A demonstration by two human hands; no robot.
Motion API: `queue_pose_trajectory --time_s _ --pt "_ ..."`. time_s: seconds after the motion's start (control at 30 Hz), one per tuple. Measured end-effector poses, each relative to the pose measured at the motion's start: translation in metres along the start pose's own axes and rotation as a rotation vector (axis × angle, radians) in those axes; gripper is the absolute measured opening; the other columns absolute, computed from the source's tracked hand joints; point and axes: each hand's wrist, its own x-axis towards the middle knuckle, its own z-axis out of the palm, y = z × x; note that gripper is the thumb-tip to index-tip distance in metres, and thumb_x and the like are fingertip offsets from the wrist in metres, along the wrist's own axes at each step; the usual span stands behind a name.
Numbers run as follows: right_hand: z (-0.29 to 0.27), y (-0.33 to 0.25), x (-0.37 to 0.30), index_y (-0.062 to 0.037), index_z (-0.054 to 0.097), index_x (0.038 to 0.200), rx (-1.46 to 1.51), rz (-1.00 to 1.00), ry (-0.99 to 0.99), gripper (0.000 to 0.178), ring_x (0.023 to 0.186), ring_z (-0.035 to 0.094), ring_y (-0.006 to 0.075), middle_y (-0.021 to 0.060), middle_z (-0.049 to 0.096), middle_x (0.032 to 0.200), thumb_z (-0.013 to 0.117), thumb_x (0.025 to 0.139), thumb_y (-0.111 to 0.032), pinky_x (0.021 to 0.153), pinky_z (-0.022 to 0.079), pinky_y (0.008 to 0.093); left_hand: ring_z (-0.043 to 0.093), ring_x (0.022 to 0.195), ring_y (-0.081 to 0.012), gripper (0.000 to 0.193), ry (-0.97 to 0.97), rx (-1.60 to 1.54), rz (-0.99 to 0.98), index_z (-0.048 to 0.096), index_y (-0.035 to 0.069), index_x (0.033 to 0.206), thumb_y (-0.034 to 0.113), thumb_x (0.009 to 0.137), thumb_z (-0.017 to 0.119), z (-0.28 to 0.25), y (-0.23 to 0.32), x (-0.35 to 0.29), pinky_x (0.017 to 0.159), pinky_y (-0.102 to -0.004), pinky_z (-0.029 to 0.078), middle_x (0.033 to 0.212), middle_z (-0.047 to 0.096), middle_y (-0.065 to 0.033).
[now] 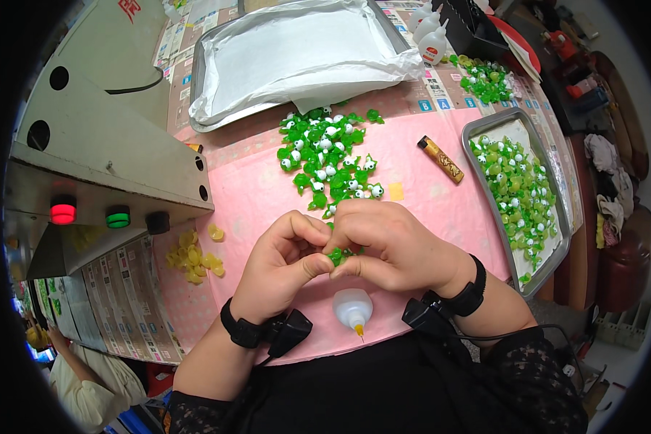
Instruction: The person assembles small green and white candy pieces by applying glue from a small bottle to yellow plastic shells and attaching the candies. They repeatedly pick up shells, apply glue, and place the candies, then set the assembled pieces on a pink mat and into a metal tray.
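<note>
Green and shiny: see a small piece (338, 255) pinched in the grip of left hand (286, 253) and right hand (387, 242), with thumbs (312, 266) pressed to fingertips (317, 233), over pink sheet (427, 231) on the bench (134, 304), between a pile of green-and-white figures (328, 155) and a squeeze bottle (351, 307). For markings, note red writing (129, 9) on the cream machine housing (108, 155), a red-printed label (430, 53) on a white bottle (432, 40) by the paper-lined tray (387, 23), and white lettering on blue squares (443, 104) in the bench covering. Can't make out the fine print.
</note>
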Motion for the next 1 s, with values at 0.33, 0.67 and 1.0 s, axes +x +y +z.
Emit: queue_pose_trajectory --time_s 0.33,0.67,1.0 --pt "-0.0001 0.0011 -0.0004 -0.0061 0.061 0.083 -0.016 -0.003 -0.004 0.015 0.065 0.054 0.0249 0.0074 0.053 0.073 0.073 0.074 -0.01 0.057 0.041 0.0346 0.056 0.096 -0.012 0.028 -0.005 0.004 0.003 0.053 0.005 0.1 0.012 0.083 0.074 0.0003 -0.0001 0.0003 0.087 -0.0275 0.046 0.106 0.056 -0.0051" --pt "-0.0012 0.002 -0.0001 -0.0065 0.061 0.083 -0.017 -0.021 -0.013 0.016 0.066 0.054 0.0254 0.0076 0.053 0.073 0.073 0.074 -0.011 0.057 0.042 0.0349 0.056 0.097 -0.0116 0.027 0.005 -0.007 -0.015 0.053 0.005 0.1 0.009 0.084 0.073 0.0008 0.0005 0.0 0.089 -0.0278 0.046 0.106 0.055 -0.005" --pt "-0.0018 0.0025 -0.001 -0.0064 0.061 0.083 -0.032 -0.012 -0.028 0.016 0.065 0.054 0.0259 0.0076 0.053 0.074 0.073 0.075 -0.013 0.058 0.042 0.0353 0.057 0.097 -0.0114 0.026 0.004 -0.019 -0.04 0.053 0.004 0.1 0.006 0.083 0.073 0.001 0.0012 -0.0001 0.088 -0.0272 0.046 0.107 0.056 -0.0051"
